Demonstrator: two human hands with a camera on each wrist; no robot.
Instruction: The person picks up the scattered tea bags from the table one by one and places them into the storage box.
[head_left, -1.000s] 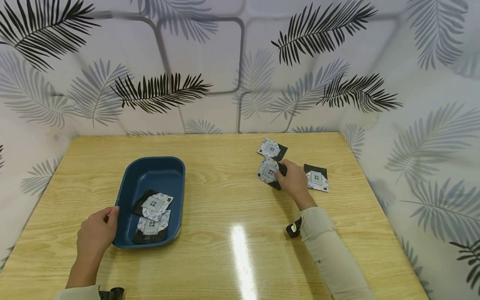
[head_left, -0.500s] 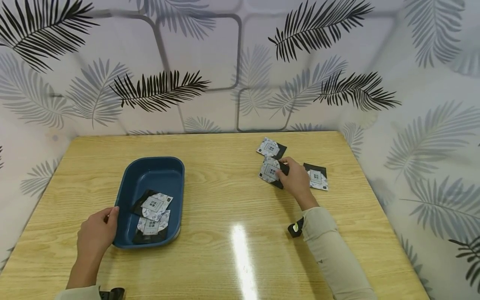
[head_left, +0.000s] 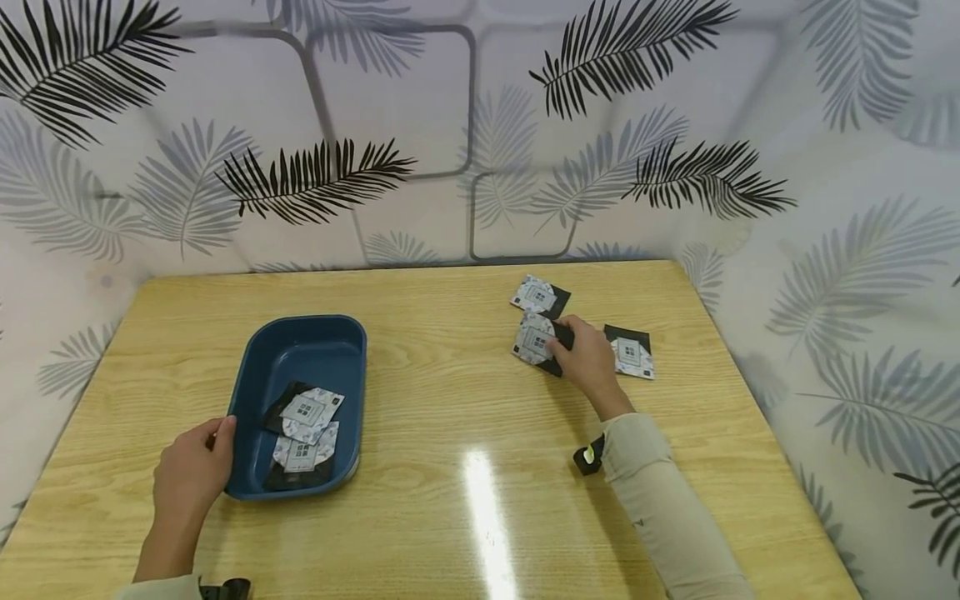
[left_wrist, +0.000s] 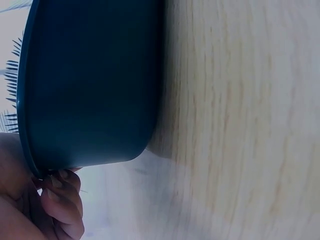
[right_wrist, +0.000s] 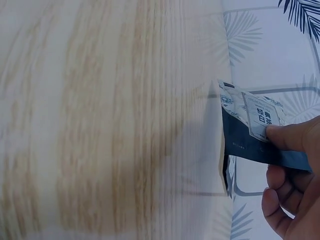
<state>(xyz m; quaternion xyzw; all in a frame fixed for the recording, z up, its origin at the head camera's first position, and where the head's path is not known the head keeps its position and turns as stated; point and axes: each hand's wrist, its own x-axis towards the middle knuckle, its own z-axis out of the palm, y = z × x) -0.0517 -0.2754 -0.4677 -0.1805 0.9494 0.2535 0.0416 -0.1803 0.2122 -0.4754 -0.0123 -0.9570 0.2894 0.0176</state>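
My left hand (head_left: 193, 471) grips the left rim of a dark blue plastic tub (head_left: 358, 392); in the left wrist view its curled fingers (left_wrist: 62, 202) hold the edge from outside. Inside the tub lie two flat black-and-white sachets, the upper one (head_left: 306, 411) overlapping the lower (head_left: 302, 454). On the right, my right hand (head_left: 592, 358) pinches another sachet (head_left: 534, 337) between thumb and fingers. The right wrist view shows this sachet (right_wrist: 257, 112) tilted up, its white label facing the thumb.
Behind the held sachet, another sachet (head_left: 538, 295) lies on the wooden table (head_left: 442, 375). One more sachet (head_left: 630, 353) lies just right of my right hand. A leaf-patterned wall covering (head_left: 420, 208) stands along the back and right side of the table.
Both hands keep their holds. My right hand and the pinched sachet shift only very slightly, and the whole head view drifts a little.
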